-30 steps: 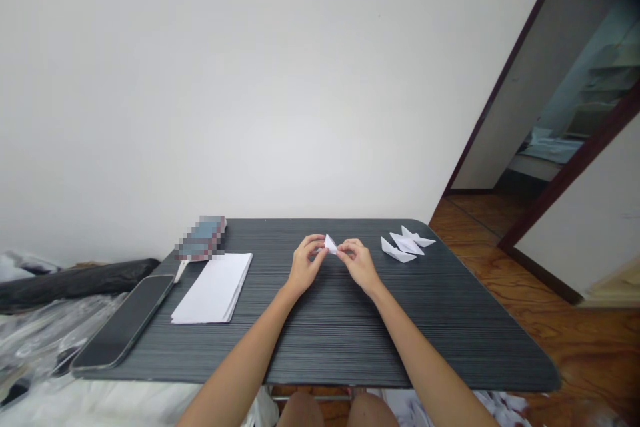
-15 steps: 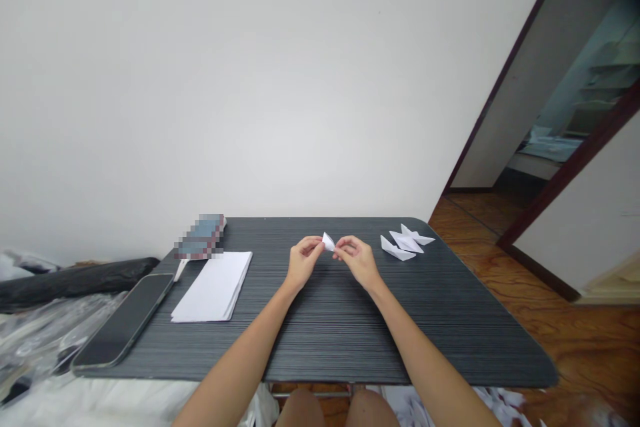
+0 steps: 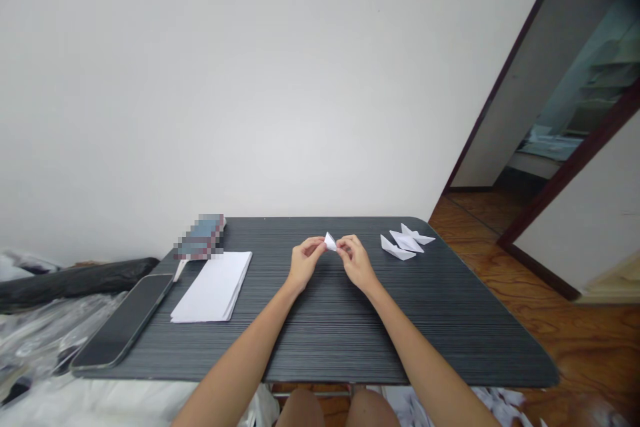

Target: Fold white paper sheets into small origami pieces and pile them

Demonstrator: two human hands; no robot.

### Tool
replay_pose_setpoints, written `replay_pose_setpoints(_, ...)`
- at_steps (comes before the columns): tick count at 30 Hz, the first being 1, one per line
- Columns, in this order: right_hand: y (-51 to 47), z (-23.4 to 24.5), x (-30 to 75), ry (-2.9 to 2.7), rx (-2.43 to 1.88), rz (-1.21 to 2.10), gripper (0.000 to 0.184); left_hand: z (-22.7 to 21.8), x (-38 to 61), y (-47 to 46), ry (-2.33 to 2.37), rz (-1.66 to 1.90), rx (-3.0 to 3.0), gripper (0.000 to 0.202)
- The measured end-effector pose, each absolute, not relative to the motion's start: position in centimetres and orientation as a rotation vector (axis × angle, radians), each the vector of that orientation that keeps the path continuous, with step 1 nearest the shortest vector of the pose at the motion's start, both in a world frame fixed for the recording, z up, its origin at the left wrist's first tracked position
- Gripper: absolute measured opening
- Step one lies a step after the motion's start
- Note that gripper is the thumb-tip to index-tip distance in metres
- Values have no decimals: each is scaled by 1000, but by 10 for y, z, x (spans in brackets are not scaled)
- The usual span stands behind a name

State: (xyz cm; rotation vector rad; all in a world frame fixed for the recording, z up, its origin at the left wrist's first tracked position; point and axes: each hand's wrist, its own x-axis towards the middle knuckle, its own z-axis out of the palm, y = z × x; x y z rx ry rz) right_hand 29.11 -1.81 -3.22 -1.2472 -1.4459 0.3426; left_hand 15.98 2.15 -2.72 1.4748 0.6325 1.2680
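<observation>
A small folded white paper piece point(image 3: 330, 241) is pinched between both hands over the middle of the dark striped table point(image 3: 330, 327). My left hand point(image 3: 305, 262) grips its left side with closed fingers. My right hand point(image 3: 356, 260) grips its right side, fingers curled together. Three finished folded paper shapes point(image 3: 406, 243) lie to the right of my hands. A stack of white paper sheets point(image 3: 214, 286) lies to the left.
A dark phone point(image 3: 123, 322) lies at the table's left front corner. A blurred-out small box point(image 3: 201, 237) stands behind the paper stack. A black roll point(image 3: 75, 279) and plastic wrap lie left of the table. Wooden floor and a doorway are to the right.
Both hands stay in place and have worked the small paper piece slightly, the fingers drawing closer together around it. Nothing else has moved.
</observation>
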Motion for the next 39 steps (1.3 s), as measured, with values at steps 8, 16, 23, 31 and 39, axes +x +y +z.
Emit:
replay_pose_setpoints(8,-15,-35,284,-1192,-1113,618,9,-34,163,22,608,1275,1201,21)
replay_pose_setpoints(16,-16,-29,283,-867,-915,982,25,-29,161,21,592,1334,1464,9)
replay_pose_setpoints(23,-17,-29,285,-811,-834,1064,23,-25,161,16,578,1270,1594,12)
replay_pose_setpoints(31,-17,-25,290,-1062,-985,827,18,-24,160,16,577,1138,1504,35)
replay_pose_setpoints(39,-19,-25,290,-1037,-1064,814,20,-31,156,27,650,1112,1510,26)
